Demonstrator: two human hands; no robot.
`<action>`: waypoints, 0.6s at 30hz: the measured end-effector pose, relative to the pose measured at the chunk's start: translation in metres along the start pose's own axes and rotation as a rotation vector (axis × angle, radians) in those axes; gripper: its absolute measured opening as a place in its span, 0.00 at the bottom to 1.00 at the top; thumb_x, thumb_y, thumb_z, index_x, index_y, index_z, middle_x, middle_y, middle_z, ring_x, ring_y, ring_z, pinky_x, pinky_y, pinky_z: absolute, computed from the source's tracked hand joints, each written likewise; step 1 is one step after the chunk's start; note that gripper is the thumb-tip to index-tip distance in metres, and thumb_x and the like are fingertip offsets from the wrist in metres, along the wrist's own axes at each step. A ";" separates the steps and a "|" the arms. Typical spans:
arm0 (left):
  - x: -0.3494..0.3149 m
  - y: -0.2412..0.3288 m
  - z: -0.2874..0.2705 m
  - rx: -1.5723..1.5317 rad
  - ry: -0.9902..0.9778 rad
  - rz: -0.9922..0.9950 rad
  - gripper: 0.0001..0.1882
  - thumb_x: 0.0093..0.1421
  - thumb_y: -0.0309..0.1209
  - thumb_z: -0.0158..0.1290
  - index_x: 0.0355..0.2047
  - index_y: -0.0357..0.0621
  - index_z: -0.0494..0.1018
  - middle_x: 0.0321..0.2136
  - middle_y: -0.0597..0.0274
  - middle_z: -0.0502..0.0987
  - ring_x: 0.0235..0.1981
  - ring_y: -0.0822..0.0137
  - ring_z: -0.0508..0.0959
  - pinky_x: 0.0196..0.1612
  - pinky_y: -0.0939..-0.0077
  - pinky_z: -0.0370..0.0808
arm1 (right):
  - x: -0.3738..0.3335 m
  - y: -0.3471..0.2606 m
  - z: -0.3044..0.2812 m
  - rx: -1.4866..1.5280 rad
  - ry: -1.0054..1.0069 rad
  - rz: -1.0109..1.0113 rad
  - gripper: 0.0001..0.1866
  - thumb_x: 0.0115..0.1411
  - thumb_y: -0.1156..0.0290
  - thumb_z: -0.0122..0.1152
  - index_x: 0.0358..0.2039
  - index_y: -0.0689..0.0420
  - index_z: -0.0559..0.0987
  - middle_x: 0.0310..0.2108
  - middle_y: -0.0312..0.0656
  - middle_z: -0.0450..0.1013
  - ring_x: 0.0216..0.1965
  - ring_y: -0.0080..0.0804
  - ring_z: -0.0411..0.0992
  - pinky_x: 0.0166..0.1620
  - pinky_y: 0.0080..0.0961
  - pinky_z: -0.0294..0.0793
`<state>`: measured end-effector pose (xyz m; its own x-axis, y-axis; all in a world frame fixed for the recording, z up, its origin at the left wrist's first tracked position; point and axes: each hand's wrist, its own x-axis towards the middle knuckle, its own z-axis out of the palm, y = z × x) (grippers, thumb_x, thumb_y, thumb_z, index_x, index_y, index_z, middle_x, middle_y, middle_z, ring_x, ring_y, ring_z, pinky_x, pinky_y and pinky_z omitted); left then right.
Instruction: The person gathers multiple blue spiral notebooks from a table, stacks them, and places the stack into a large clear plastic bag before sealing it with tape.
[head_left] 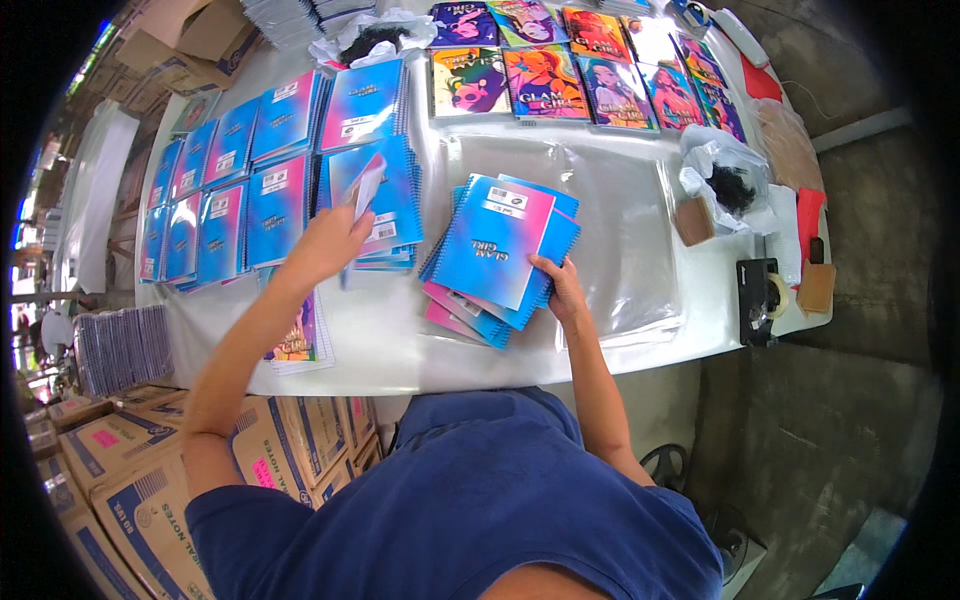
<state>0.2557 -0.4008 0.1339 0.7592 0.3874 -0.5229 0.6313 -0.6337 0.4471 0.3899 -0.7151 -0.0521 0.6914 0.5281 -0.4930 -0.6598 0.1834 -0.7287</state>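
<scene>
My left hand (335, 238) is closed on a spiral notebook (369, 186), which stands tilted and partly blurred above a stack of blue-and-pink notebooks (398, 205). In front of me, my right hand (562, 287) grips the lower right edge of a fanned pile of the same spiral notebooks (495, 235). Its thumb lies on top, and its fingers are hidden under the covers. The pile's top cover is blue fading to pink, with a white label. Clear plastic sheets or bags (620, 250) lie flat beside and behind this pile.
Rows of blue-and-pink notebooks (225, 225) fill the table's left side. Colourful illustrated notebooks (545, 82) lie at the back. A white bag with black material (732, 185) and a tape dispenser (758, 300) are on the right. Cardboard boxes (150, 505) stand below at left.
</scene>
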 end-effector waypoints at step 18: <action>0.102 0.020 0.194 -0.203 0.300 0.442 0.53 0.49 0.51 0.62 0.66 0.41 0.47 0.67 0.42 0.44 0.66 0.39 0.48 0.66 0.55 0.50 | 0.002 -0.003 0.009 0.038 0.092 0.030 0.40 0.47 0.70 0.72 0.57 0.61 0.60 0.49 0.50 0.69 0.48 0.41 0.71 0.49 0.40 0.76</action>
<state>0.3146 -0.5038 -0.0514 0.9509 0.3071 -0.0386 0.2388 -0.6485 0.7227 0.3908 -0.7076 -0.0467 0.6939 0.4557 -0.5575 -0.6903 0.2007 -0.6951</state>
